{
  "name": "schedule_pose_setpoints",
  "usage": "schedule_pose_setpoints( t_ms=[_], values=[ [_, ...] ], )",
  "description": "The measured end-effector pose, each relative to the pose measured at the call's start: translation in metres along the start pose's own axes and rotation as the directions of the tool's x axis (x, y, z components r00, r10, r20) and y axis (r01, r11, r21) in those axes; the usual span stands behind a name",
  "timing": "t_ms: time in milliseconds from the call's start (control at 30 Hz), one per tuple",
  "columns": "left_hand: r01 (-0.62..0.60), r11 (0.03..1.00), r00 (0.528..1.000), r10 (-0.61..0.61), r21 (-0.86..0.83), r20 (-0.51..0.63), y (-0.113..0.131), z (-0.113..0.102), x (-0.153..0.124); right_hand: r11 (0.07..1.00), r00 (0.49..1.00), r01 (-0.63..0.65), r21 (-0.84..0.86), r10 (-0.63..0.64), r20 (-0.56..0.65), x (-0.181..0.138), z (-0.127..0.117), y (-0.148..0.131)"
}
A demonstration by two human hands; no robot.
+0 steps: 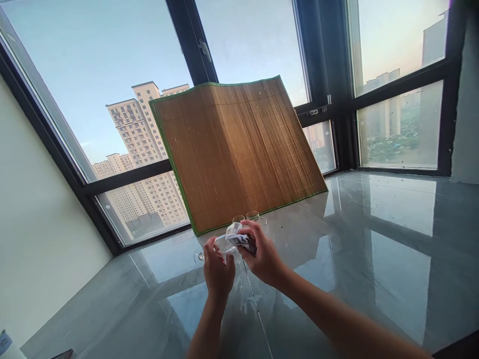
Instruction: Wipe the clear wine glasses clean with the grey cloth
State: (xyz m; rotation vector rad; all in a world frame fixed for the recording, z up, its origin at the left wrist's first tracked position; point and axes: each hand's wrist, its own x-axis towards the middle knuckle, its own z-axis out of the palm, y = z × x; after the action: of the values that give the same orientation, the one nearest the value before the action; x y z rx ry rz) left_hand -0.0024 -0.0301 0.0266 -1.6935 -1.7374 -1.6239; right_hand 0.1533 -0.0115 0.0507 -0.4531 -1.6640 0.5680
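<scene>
A clear stemmed glass lies tilted in my left hand, whose fingers are closed around its bowl. Its round foot appears to stick out to the left of that hand. In my right hand is a bunched grey-and-white cloth, held at the glass's rim side; whether it reaches inside the bowl I cannot tell. Just beyond my hands stand several more clear glasses, their lower parts partly hidden by my fingers.
A brown bamboo mat with green edging leans upright against the dark-framed windows. Underneath is a glossy grey tiled surface that reflects the windows. A pale wall rises at left. A dark flat object shows at the bottom left.
</scene>
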Motion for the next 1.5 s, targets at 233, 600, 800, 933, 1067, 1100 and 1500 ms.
schedule_pose_setpoints(
  t_ms=[233, 600, 800, 933, 1067, 1100, 1500],
  values=[
    [-0.153, 0.988, 0.988, 0.153, 0.024, 0.005, -0.003, -0.003, 0.003, 0.997, 0.989, -0.081, 0.015, 0.079, 0.123, -0.002, -0.001, 0.003],
    [-0.220, 0.975, 0.975, 0.220, -0.023, 0.020, 0.003, -0.003, -0.001, 0.984, 0.974, 0.091, -0.154, -0.120, -0.192, -0.001, 0.002, 0.007],
    [-0.199, 0.980, 0.980, 0.199, 0.006, -0.003, 0.002, -0.002, -0.003, 0.962, 0.975, 0.081, -0.260, -0.130, -0.180, -0.004, 0.001, 0.006],
    [-0.168, 0.985, 0.985, 0.169, 0.027, -0.027, -0.001, -0.001, -0.003, 0.963, 0.991, 0.049, -0.266, -0.079, -0.104, -0.008, 0.001, 0.002],
    [-0.136, 0.988, 0.988, 0.141, 0.066, -0.067, -0.006, -0.003, -0.001, 0.974, 0.999, 0.041, -0.224, -0.035, 0.031, -0.008, -0.001, -0.007],
    [-0.134, 0.988, 0.987, 0.140, 0.079, -0.077, -0.007, -0.004, 0.000, 0.976, 0.997, 0.052, -0.212, -0.039, 0.064, -0.007, -0.001, -0.009],
    [-0.208, 0.978, 0.978, 0.208, -0.028, 0.016, -0.001, -0.003, -0.004, 0.981, 0.933, 0.089, -0.170, -0.023, 0.358, -0.006, -0.004, -0.017]
  ],
)
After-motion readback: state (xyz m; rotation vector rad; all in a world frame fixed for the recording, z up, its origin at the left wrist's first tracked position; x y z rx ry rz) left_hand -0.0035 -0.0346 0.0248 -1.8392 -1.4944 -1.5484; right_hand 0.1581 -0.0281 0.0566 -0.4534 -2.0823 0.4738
